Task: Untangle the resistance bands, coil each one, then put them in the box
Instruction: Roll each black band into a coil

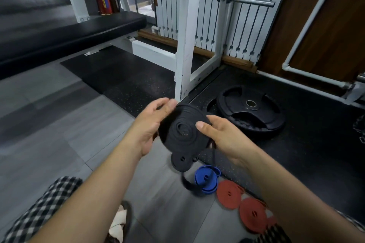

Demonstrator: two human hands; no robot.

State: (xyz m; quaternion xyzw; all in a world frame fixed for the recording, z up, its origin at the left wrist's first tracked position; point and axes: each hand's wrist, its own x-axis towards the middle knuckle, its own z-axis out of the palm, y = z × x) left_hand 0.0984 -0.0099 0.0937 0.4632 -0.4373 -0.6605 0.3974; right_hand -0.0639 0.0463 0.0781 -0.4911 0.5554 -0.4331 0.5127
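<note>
Coiling of a black resistance band point(182, 131) is proceeding at the centre of the head view, above the grey floor point(59, 134). The left hand point(153, 128) is cupping the coil from 9 o'clock, its fingers curled round the far rim with the thumb lying along the top edge; the right hand point(221, 134) is gripping from 3 o'clock, its thumb pressing flat on the coil's face and its other fingers hidden behind. A loose black tail point(187, 183) is hanging toward 6 o'clock, blurred. Finished coils are lying on the floor below: a smaller black coil point(180, 161), a blue coil point(205, 179) and two red coils point(230, 193), toward 5 o'clock. The box is not appearing in view. Judged good practice here: the thumb is keeping the wound layers flat while the other hand is feeding the tail under light, even tension, so that the spiral is not telescoping or springing open.
</note>
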